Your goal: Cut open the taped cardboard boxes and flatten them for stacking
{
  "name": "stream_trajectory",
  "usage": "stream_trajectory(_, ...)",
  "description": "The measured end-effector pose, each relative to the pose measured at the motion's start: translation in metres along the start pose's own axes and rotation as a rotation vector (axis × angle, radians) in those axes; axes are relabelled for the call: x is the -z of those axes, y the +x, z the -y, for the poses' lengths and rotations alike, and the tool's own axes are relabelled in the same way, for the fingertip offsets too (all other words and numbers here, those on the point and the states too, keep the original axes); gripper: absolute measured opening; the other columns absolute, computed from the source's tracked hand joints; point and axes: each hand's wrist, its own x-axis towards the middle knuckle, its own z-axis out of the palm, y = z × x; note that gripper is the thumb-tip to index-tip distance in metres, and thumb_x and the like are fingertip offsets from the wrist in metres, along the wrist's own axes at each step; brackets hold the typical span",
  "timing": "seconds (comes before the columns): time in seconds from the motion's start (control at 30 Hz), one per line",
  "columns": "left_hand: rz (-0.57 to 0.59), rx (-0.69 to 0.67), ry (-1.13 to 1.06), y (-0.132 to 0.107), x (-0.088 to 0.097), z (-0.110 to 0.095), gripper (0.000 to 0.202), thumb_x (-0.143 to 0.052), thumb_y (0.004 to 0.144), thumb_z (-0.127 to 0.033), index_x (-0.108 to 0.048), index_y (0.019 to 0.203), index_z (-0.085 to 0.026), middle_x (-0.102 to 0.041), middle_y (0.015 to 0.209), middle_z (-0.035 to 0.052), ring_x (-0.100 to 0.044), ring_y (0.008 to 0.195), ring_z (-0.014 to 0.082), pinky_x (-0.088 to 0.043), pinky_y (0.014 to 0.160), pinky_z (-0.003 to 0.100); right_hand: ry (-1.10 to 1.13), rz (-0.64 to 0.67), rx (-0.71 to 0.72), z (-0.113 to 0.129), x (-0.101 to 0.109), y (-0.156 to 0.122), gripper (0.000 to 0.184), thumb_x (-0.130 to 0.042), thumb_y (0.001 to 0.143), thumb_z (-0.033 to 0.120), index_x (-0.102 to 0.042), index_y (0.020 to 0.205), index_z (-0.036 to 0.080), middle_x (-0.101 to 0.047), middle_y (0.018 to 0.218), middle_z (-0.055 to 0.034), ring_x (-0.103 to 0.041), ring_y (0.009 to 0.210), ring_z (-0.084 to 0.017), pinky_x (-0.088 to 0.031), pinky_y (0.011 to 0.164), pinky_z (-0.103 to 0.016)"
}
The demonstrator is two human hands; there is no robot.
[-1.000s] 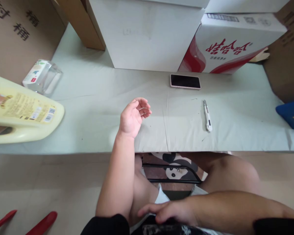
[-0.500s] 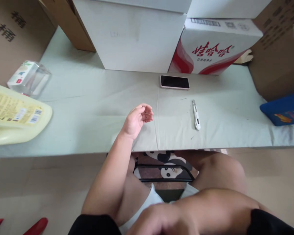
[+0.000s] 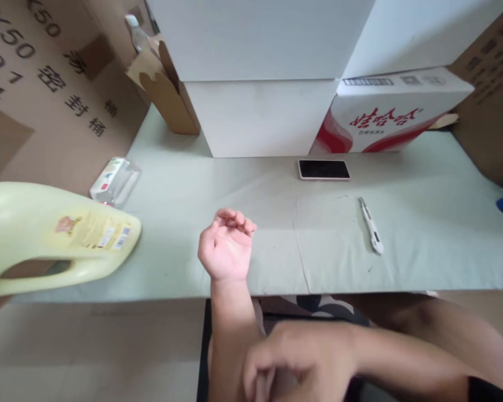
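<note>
- While your left hand [image 3: 228, 248] is raised, palm up, near the middle of the frame, your right hand [image 3: 310, 357] crosses over your left forearm [image 3: 230, 318] at bottom centre; the step in hand looks like posing or adjusting the hands.
- Your left fingers curl loosely away from the palm, with nothing visible in them; your right fingers are bent and blurred, so I cannot tell whether they meet or grip.
- Your next move probably calls for uncrossing your arms first.
- The knife [image 3: 371, 228] lies right of centre, its long axis slanting, tip toward the top and slightly left.
- The jug [image 3: 62, 245], at the left edge, runs lengthwise across the frame, its rounded end pointing right.
</note>
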Motion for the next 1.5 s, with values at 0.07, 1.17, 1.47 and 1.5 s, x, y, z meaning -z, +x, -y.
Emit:
stream_trajectory(0.07, -0.019, 0.010, -0.067, 0.011, 0.012, -0.009, 0.020, -0.061, 0.074, -0.043, -0.063, 0.079, -0.025, -0.055, 0.073, -0.0006, -0.053, 0.064, 0.0128, -0.051, 0.068, 0.029, -0.087, -0.272, -0.023, 0.026, 0.037, 0.016, 0.018, -0.066, 0.084, 0.029, -0.063, 0.095, 0.015, -0.067, 0.085, -0.0011, -0.064, 0.077, -0.009, -0.053, 0.077, -0.023)
stream_trajectory(1.17, -0.842, -0.612, 0.035, 0.024, 0.069, -0.053, 0.011, -0.048, 0.078, -0.025, -0.044, 0.088, -0.024, -0.052, 0.088, -0.0018, -0.056, 0.091, 0.0142, -0.036, 0.087, 0.031, -1.077, -1.164, 0.394, 0.093, 0.142, 0.054, 0.013, -0.059, 0.083, 0.020, -0.056, 0.071, 0.022, -0.060, 0.073, -0.0008, -0.054, 0.067, -0.015, -0.044, 0.065, -0.031)
stream_trajectory(1.47, 0.121, -0.488, 0.350, 0.020, 0.036, 0.020, 0.044, -0.053, 0.089, -0.064, -0.070, 0.110, -0.029, -0.071, 0.117, 0.0062, -0.066, 0.110, 0.0234, -0.051, 0.091, 0.037, -0.911, -1.506, 0.526, 0.032, 0.090, -0.127, 0.029, -0.070, 0.085, 0.037, -0.057, 0.064, 0.022, -0.068, 0.075, -0.0064, -0.055, 0.059, -0.018, -0.037, 0.055, -0.036)
stream_trajectory(1.5, 0.193, -0.493, 0.406, 0.021, 0.032, 0.031, 0.046, -0.051, 0.091, -0.064, -0.071, 0.112, -0.029, -0.072, 0.117, 0.0061, -0.067, 0.108, 0.0230, -0.052, 0.091, 0.037, -0.896, -1.495, 0.541, 0.033, 0.087, -0.133, 0.030, -0.069, 0.086, 0.038, -0.056, 0.065, 0.022, -0.067, 0.072, -0.0053, -0.054, 0.055, -0.017, -0.036, 0.051, -0.034)
